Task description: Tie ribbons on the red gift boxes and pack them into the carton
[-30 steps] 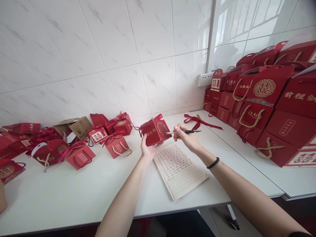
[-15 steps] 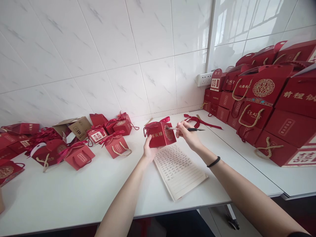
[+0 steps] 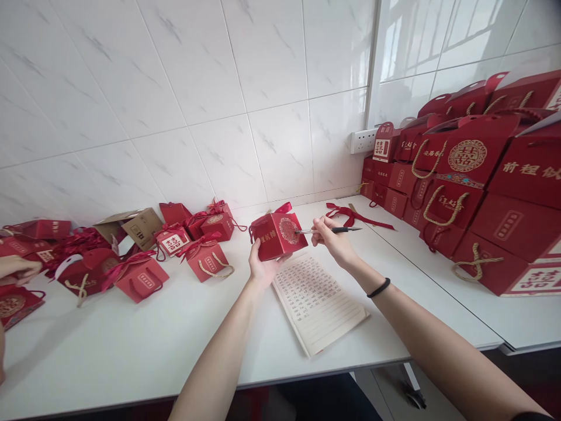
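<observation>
My left hand [image 3: 262, 263] grips a red gift box [image 3: 268, 238] from below and its left side, holding it tilted above the table. The box has gold lettering, a round gold emblem on its right face and a red ribbon bow on top. In my right hand [image 3: 332, 238] is a black and silver pen [image 3: 346, 230], pinched between the fingers. Its silver end points left and meets or nearly meets the emblem; contact is hard to tell. Under both hands lies an open notebook [image 3: 324, 321] with handwritten lines on its upper part.
Stacked red gift boxes [image 3: 495, 216] with rope handles fill the right side. Several smaller red boxes [image 3: 140, 278] and an open cardboard box [image 3: 139, 228] stand at left. Another person's hand [image 3: 20, 270] is at the far left. A loose red ribbon [image 3: 350, 216] lies near the wall.
The gift box has turned so that its emblem face shows more, and it has shifted slightly left. The pen end now sits lower on that face. Another person's hand has appeared at far left.
</observation>
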The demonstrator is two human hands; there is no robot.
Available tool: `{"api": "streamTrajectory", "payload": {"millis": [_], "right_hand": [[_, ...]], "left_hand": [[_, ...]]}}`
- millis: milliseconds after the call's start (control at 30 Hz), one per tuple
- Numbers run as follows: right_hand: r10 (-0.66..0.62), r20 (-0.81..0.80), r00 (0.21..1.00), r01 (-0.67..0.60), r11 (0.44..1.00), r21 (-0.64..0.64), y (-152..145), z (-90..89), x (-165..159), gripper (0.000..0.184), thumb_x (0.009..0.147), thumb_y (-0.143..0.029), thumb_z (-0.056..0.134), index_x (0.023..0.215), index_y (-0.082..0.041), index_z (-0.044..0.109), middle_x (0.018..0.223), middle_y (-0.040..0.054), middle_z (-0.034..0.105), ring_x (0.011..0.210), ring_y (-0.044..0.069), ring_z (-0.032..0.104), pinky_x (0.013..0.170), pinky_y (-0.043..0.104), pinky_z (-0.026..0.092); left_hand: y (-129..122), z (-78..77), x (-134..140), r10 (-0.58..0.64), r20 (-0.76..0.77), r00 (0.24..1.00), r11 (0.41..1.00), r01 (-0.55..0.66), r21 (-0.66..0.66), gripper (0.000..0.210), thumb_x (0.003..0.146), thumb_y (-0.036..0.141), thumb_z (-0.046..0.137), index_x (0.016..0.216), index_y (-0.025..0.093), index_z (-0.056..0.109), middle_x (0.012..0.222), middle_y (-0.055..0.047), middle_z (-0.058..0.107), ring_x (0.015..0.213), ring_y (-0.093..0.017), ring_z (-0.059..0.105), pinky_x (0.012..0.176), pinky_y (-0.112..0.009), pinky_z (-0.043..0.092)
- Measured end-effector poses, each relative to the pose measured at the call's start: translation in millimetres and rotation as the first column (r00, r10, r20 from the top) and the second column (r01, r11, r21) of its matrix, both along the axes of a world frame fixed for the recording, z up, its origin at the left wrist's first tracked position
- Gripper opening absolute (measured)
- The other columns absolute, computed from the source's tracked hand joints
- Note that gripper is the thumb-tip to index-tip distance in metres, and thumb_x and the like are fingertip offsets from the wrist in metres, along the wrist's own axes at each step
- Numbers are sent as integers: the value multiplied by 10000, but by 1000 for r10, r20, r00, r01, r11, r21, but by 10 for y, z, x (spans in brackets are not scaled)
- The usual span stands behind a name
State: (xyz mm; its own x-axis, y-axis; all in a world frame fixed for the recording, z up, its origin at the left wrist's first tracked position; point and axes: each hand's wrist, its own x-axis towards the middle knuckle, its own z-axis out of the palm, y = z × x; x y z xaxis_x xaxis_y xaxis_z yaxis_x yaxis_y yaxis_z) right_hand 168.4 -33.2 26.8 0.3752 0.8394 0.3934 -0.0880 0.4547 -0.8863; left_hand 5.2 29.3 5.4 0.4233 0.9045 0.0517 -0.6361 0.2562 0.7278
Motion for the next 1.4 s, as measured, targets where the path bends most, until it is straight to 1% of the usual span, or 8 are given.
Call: {"api": "streamTrajectory", "payload": {"millis": [300, 500, 733, 900, 1000, 1167, 1300, 1400], "right_hand": [[75, 68, 995, -78, 997, 29, -51, 53, -47, 535, 686, -666, 650, 580, -184, 445, 482, -55, 418, 443, 98, 471, 503, 253, 389], [20, -6, 1000, -20, 999, 46, -35, 45, 0, 515, 695, -641, 665, 591, -187, 445, 497, -46, 433, 453, 102, 478, 497, 248, 383], [-47, -31, 998, 47, 999, 22, 12, 19, 43, 535, 641, -673, 681, 601, -190, 453, 532, -44, 442, 442, 97, 467, 475, 254, 401], [-6, 5, 1000, 6, 1000, -2, 5, 22, 24, 533, 659, -675, 664, 584, -192, 451, 486, -50, 410, 437, 107, 471, 487, 264, 397], [24, 10, 1000, -23, 1000, -12, -9, 16, 1, 532, 658, -670, 670, 569, -188, 463, 463, -54, 400, 436, 106, 464, 505, 265, 392], [92, 34, 995, -91, 996, -16, -30, 13, -24, 512, 691, -642, 666, 575, -181, 476, 469, -48, 430, 450, 108, 472, 521, 264, 382], [58, 0, 998, -58, 998, 26, -22, 23, -1, 518, 688, -659, 659, 584, -184, 482, 444, -52, 405, 444, 114, 470, 501, 257, 365], [17, -44, 999, -15, 999, 48, -11, 36, 27, 507, 690, -656, 658, 613, -187, 485, 459, -49, 420, 448, 113, 479, 491, 251, 365]], "left_hand": [[31, -60, 14, 44, -64, 997, 999, -44, 2, 367, 768, 444, 559, 1015, 176, 607, 1068, -109, 643, 1034, -299, 586, 857, -477, 489], [5, -115, 19, -37, -120, 992, 998, 42, 43, 327, 756, 421, 586, 942, 155, 629, 1016, -108, 668, 1058, -296, 583, 876, -445, 496], [0, -64, 15, -32, -48, 998, 999, 32, 11, 331, 752, 422, 585, 956, 165, 625, 1035, -101, 657, 1043, -288, 586, 877, -453, 492], [2, -25, -1, -21, -21, 1000, 1000, 21, 13, 385, 777, 461, 539, 1024, 174, 611, 1103, -115, 632, 1018, -300, 587, 857, -494, 480], [15, -16, -5, 8, -21, 1000, 1000, -8, 8, 410, 785, 480, 516, 1041, 172, 608, 1090, -119, 636, 990, -294, 593, 833, -485, 489], [38, -76, 7, 63, -77, 995, 998, -61, 22, 317, 775, 423, 559, 962, 176, 623, 1011, -88, 658, 987, -272, 602, 860, -452, 494], [15, -134, 24, -2, -134, 991, 998, 10, 55, 315, 777, 429, 559, 932, 166, 638, 997, -94, 673, 1044, -286, 588, 886, -437, 490], [-18, -128, 30, -43, -163, 986, 997, 52, 55, 313, 771, 422, 566, 926, 161, 644, 962, -95, 683, 1037, -289, 592, 882, -433, 493]]}}
